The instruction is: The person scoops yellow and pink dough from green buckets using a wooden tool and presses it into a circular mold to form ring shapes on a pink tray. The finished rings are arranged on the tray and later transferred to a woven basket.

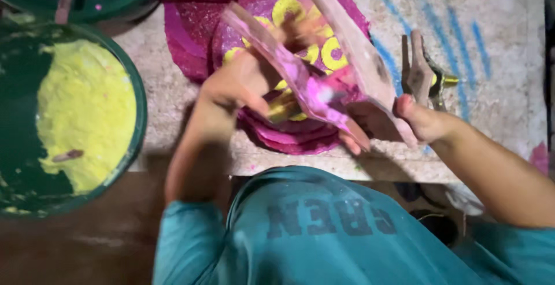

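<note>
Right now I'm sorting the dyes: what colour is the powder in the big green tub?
Yellow powder, clearest in the head view.

Shirt: a teal T-shirt, soft and a bit creased.
Sleeves: short, ending above the elbows, forearms bare.
Print: darker block lettering across the chest.
Hands: bare, no gloves, rings or watch showing.
</note>
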